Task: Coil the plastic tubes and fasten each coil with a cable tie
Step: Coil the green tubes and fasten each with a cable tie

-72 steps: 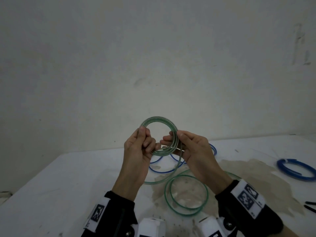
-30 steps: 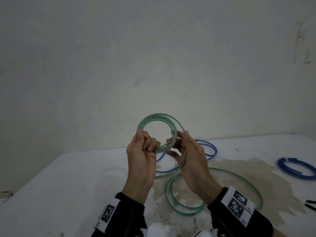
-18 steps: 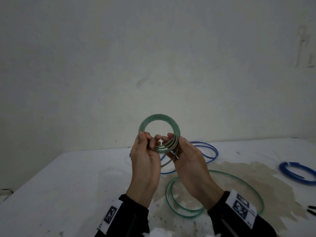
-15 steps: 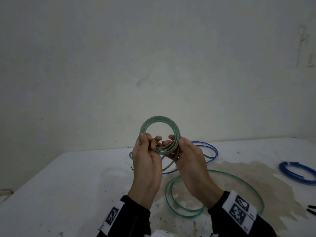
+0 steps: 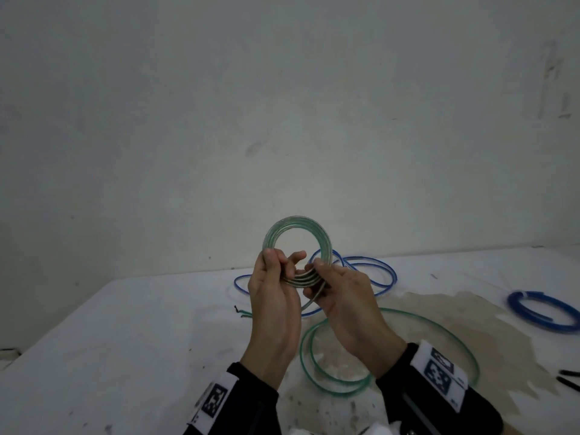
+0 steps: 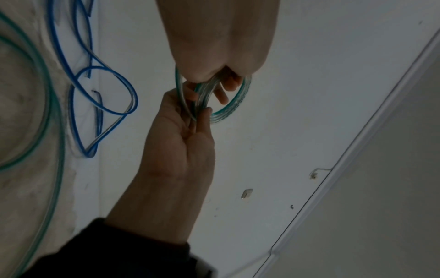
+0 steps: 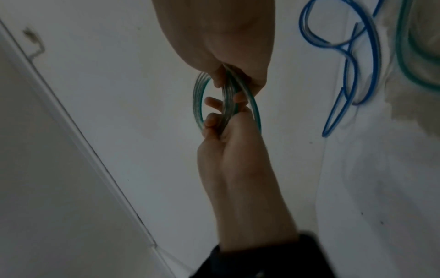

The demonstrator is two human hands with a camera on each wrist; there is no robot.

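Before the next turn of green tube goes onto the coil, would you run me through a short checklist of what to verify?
1. Left hand grips the green coil at its lower edge: ok.
2. Right hand grips the coil beside it: ok.
3. Turns lie together, none sprung loose: ok.
4. Slack green tube on the table free to feed: cannot tell; it passes close to the loose blue tube.
5. Cable tie at hand: cannot tell; thin black pieces at the table's right edge are too small to identify.
6. Tied blue coil clear of the work: ok.
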